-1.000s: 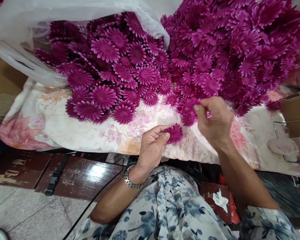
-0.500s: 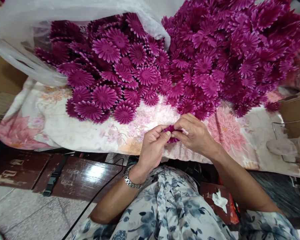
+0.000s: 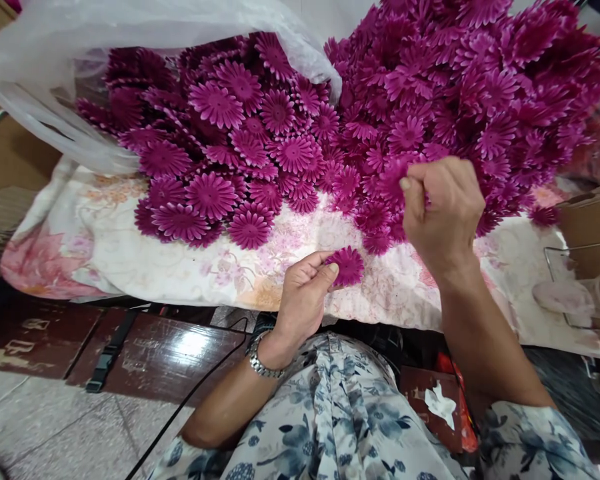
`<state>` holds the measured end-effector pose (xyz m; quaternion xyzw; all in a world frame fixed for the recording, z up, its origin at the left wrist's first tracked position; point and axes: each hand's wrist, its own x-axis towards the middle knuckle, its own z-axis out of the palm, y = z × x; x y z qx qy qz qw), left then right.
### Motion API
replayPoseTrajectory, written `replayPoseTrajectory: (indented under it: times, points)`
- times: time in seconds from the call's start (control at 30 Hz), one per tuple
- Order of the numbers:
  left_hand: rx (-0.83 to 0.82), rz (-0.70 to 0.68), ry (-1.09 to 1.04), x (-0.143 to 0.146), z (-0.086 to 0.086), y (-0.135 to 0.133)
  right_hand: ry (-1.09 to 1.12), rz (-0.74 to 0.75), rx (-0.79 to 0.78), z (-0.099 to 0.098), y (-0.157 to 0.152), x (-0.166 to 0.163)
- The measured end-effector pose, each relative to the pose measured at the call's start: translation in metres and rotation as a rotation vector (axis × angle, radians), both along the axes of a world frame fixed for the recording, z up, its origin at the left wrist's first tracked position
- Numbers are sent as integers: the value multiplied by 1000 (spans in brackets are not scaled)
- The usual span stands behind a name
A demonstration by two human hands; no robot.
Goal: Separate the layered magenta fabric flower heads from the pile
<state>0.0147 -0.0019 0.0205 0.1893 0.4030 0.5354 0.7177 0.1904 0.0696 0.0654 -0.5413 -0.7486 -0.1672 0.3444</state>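
My left hand (image 3: pixel 305 287) pinches a purple artificial flower head (image 3: pixel 349 267) by its left edge, thumb on top, above the front of the flowered cloth. Its face is turned up, with the petals spread. Further right and higher, my right hand (image 3: pixel 443 213) is closed, thumb against bent fingers. At its thumb tip is another purple flower head (image 3: pixel 394 179), slightly blurred, which it appears to grip. Behind that hand rises a big heap of purple flowers (image 3: pixel 455 100). More flat flower heads (image 3: pixel 217 110) spill from a clear plastic bag at the left.
The plastic bag (image 3: pixel 25 87) lies open at the back left. A flower-patterned cloth (image 3: pixel 115 247) covers the work surface. Cardboard (image 3: pixel 593 227) and a bent wire (image 3: pixel 547 260) stand at the right edge. Below are a dark red bench (image 3: pixel 165 353) and a crumpled white tissue (image 3: pixel 440 403).
My right hand has left my left hand and moved up and right, apparently taking a flower head along. My left hand stays in place, its flower head now in fuller view.
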Motion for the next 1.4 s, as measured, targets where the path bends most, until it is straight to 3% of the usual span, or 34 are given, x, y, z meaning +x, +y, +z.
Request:
replayPoseTrajectory:
  times: [0.07,0.23,0.33,0.53,1.03,1.13,1.27,1.33,1.4]
  points:
    - [-24,-26,4,-1,1,0,-51,-20,-11,5,3,1]
    - [-16,-37,12,-2,1,0,-34,469,-259,-17,-28,-19]
    - [49,-46,46,0,-1,0,36,556,-321,-34,-44,-30]
    - [142,-49,116,2,-9,-2,31,510,-235,-37,-46,-32]
    - [-15,80,32,-4,0,2,187,419,-268,-26,-49,-37]
    - [-23,55,18,-5,3,2,191,325,-155,-20,-37,-28]
    - [-18,21,17,-6,6,0,1,53,142,-7,-3,-7]
    - [-17,12,22,-7,6,0,-120,-75,130,-1,8,1]
    - [-14,-2,20,-8,6,0,-174,-67,50,2,7,2]
